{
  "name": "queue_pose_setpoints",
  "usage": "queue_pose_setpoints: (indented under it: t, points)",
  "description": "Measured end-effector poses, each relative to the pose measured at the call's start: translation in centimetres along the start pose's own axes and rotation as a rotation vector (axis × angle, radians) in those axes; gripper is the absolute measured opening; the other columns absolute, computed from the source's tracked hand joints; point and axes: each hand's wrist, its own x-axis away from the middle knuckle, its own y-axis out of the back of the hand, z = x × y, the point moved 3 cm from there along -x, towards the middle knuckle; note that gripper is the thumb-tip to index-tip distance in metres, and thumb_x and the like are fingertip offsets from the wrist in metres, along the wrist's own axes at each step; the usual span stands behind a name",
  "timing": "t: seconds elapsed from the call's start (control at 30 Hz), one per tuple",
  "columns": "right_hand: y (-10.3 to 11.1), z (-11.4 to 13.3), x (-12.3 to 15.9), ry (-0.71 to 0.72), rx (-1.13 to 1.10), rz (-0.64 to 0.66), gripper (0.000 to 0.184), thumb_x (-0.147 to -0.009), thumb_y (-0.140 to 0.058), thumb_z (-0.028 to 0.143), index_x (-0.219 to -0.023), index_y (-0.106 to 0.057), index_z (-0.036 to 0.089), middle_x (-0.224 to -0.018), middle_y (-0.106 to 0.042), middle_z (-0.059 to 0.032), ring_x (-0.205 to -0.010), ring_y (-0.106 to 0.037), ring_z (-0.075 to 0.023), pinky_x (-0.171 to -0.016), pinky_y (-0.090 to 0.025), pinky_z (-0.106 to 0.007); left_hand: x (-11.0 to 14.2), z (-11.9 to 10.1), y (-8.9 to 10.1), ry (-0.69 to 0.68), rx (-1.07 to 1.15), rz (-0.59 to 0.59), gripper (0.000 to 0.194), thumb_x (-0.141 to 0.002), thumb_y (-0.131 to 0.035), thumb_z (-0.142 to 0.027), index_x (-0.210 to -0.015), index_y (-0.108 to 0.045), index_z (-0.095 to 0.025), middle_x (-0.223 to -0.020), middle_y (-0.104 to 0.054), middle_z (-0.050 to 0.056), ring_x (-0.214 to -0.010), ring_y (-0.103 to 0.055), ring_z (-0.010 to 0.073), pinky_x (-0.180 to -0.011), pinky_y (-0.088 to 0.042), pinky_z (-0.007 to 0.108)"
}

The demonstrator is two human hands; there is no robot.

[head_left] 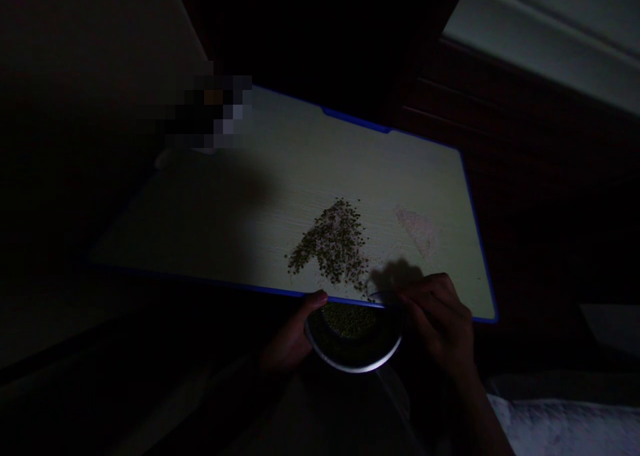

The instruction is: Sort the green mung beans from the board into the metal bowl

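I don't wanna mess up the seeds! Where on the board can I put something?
Probably the far strip of the board, between its blue edge and the seed pile. Left of the pile seems bare too, but shadowy. It's crowded at the near edge, with the left hand, right hand and bowl, and right of the pile, where pink powder lies.

The bowl (358, 368) looks like glossy metal, the board (360, 169) matt plastic.

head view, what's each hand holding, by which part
Left hand holds the round silver-rimmed bowl by its left side; right hand seems to pinch something too dark to tell.
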Motion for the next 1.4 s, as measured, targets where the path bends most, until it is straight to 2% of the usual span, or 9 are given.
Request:
queue_pose_setpoints:
  t: [0.23, 0.63, 0.87, 1.1, 1.27, 1.4]
  points:
    - [-0.4, -0.2, -0.2, 0.003, -0.008, 0.008, 0.02, -0.094, -0.064, 0.013, -0.108, -0.074, 0.025, -0.091, -0.073, -0.0043, -0.089, -0.06, -0.0218, -0.076, -0.049, -0.042, -0.1, 0.0, 0.1, -0.023, 0.014, 0.002, 0.027, -0.084, -0.076, -0.023, -0.108, -0.076, -0.011, -0.115, -0.082, 0.012, -0.133, -0.062, 0.0313, -0.121, -0.037, 0.044]
    - [-0.9, -0.2, -1.1, 0.046, -0.059, 0.017, 0.023, -0.093, -0.066, 0.011, -0.108, -0.075, 0.025, -0.09, -0.073, -0.0036, -0.087, -0.059, -0.0211, -0.075, -0.048, -0.04, -0.1, 0.0, 0.0, -0.017, 0.005, 0.028, 0.022, -0.084, -0.077, -0.025, -0.102, -0.078, -0.013, -0.114, -0.082, 0.01, -0.131, -0.063, 0.0311, -0.122, -0.036, 0.044]
    - [-0.5, -0.3, -0.5, 0.029, -0.058, 0.039, 0.022, -0.093, -0.065, 0.011, -0.108, -0.075, 0.024, -0.091, -0.072, -0.0037, -0.09, -0.058, -0.0209, -0.078, -0.047, -0.04, -0.3, 0.3, 0.5, -0.011, -0.008, 0.039, 0.02, -0.086, -0.074, -0.027, -0.1, -0.079, -0.014, -0.109, -0.084, 0.009, -0.131, -0.064, 0.0308, -0.123, -0.034, 0.045]
    - [-0.3, -0.4, -0.1, 0.022, -0.065, 0.051, 0.026, -0.093, -0.065, 0.011, -0.112, -0.074, 0.027, -0.092, -0.073, -0.003, -0.09, -0.059, -0.0213, -0.077, -0.048, -0.041, 0.0, 0.0, 0.1, -0.002, -0.016, 0.042, 0.018, -0.088, -0.072, -0.026, -0.099, -0.079, -0.013, -0.096, -0.085, 0.011, -0.13, -0.064, 0.0324, -0.124, -0.032, 0.046]
    - [-0.1, -0.3, 0.2, 0.02, -0.051, 0.028, 0.028, -0.094, -0.063, 0.011, -0.112, -0.073, 0.029, -0.09, -0.073, -0.0028, -0.088, -0.059, -0.0215, -0.075, -0.048, -0.042, -0.1, 0.1, 0.1, 0.009, -0.003, 0.054, 0.032, -0.088, -0.072, -0.028, -0.114, -0.075, -0.01, -0.115, -0.082, 0.015, -0.134, -0.061, 0.0336, -0.123, -0.033, 0.047]
    - [-0.2, -0.5, 0.1, 0.019, -0.018, 0.021, 0.024, -0.094, -0.064, 0.011, -0.111, -0.073, 0.027, -0.091, -0.074, -0.0033, -0.088, -0.059, -0.0217, -0.075, -0.049, -0.042, -0.1, 0.1, 0.2, -0.004, 0.006, 0.053, 0.048, -0.087, -0.073, -0.028, -0.132, -0.067, -0.011, -0.121, -0.08, 0.014, -0.134, -0.061, 0.033, -0.122, -0.035, 0.047]
